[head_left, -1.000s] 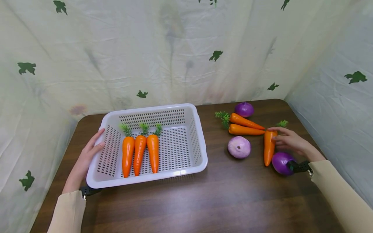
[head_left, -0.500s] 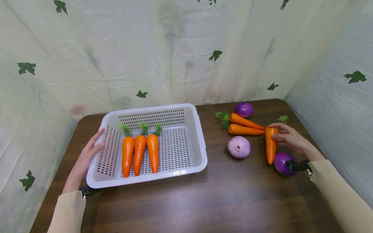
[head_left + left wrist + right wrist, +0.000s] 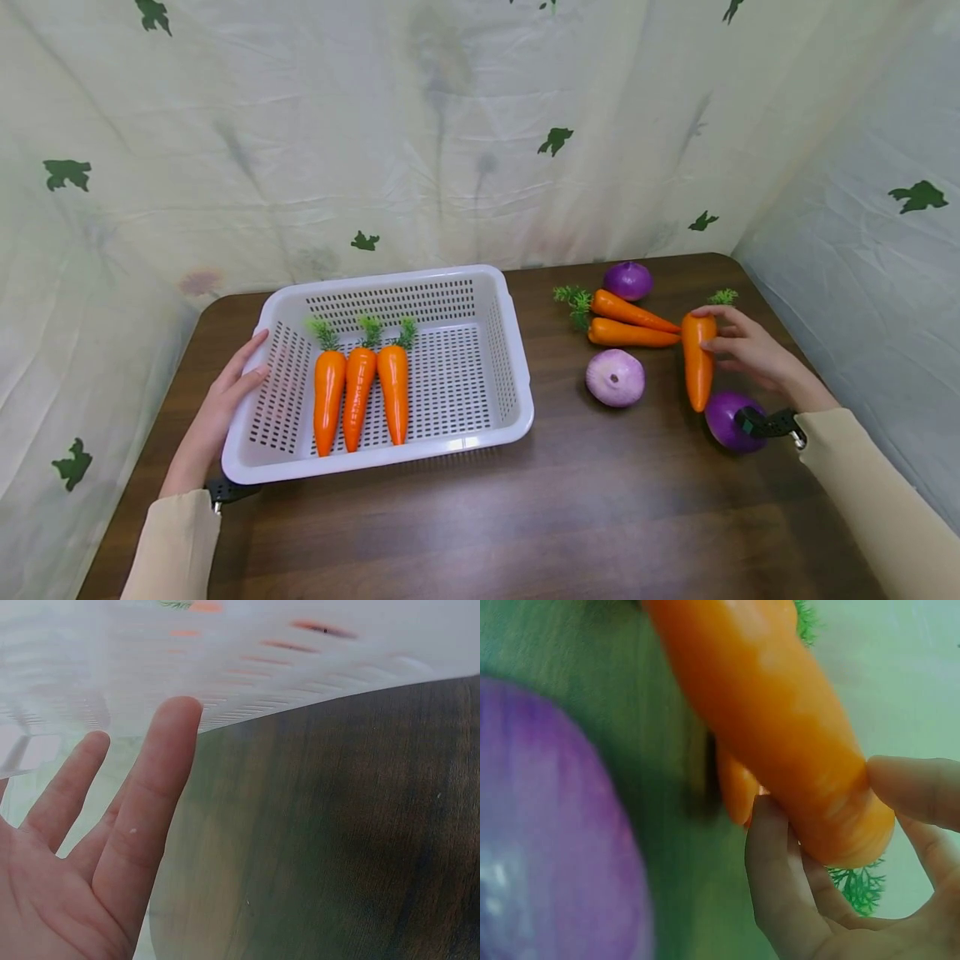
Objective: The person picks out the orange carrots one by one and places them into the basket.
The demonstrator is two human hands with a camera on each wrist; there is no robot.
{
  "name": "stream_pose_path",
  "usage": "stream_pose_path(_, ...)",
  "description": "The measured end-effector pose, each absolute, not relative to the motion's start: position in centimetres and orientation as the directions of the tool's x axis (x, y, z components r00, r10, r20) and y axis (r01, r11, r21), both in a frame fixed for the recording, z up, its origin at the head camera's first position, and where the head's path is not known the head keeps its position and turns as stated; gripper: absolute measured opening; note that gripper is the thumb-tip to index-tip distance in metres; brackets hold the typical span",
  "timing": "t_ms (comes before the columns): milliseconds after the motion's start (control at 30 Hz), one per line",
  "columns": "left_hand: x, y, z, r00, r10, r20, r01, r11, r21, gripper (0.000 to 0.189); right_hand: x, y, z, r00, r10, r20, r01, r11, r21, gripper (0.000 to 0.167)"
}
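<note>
Right of frame, right hand (image 3: 742, 350) pinching a carrot (image 3: 697, 360) by its thick end, tip off the table (image 3: 600, 517): best lifted clear of the purple onion (image 3: 726, 421) below. Left of frame, left hand (image 3: 217, 408) flat, fingers straight against the white basket (image 3: 517, 392).

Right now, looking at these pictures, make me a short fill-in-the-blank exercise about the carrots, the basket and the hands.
1. The white basket holds ____ carrots.
2. The right hand has its grip on a ____, near its leafy end.
3. The left hand rests, fingers straight, against the basket's ____ wall.
4. Two more carrots lie on the table beside the dark purple ____ at the back.

Missing words: three; carrot; left; onion
</note>
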State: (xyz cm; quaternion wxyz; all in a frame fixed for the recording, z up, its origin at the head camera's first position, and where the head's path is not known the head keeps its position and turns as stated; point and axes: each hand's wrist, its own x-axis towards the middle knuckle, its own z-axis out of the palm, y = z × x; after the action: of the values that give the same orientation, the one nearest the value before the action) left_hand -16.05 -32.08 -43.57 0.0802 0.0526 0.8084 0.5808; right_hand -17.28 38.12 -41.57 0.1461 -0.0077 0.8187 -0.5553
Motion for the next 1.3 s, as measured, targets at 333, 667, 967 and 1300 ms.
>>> stream_pose_path(333,-16.0,-32.1,-43.6,-0.982,0.179,-0.064,-0.004,0.317,0.948,0.056,-17.3,36.8,-40.4,-0.954,-0.228,-0.194,0.109,0.337,-0.935,0.035)
stream_pose_path(667,-16.0,-32.1,-43.6,-0.982,0.175,-0.066,-0.006,0.320,0.947,0.055,-17.5,34.5,-39.6,-0.957,-0.263,-0.121,0.030,0.325,-0.945,0.039)
stream_pose_path(967,-16.2,-32.3,-44.0,-0.984,0.166,-0.066,-0.010,0.318,0.948,0.056,-17.6,31.8,-38.4,-0.947,-0.312,-0.079,-0.024,0.313,-0.949,0.043)
stream_pose_path(1300,-16.3,-32.3,-44.0,-0.984,0.170,-0.060,-0.002,0.318,0.948,0.056,-18.1,28.8,-37.5,-0.923,-0.376,-0.081,-0.013,0.241,-0.971,0.042)
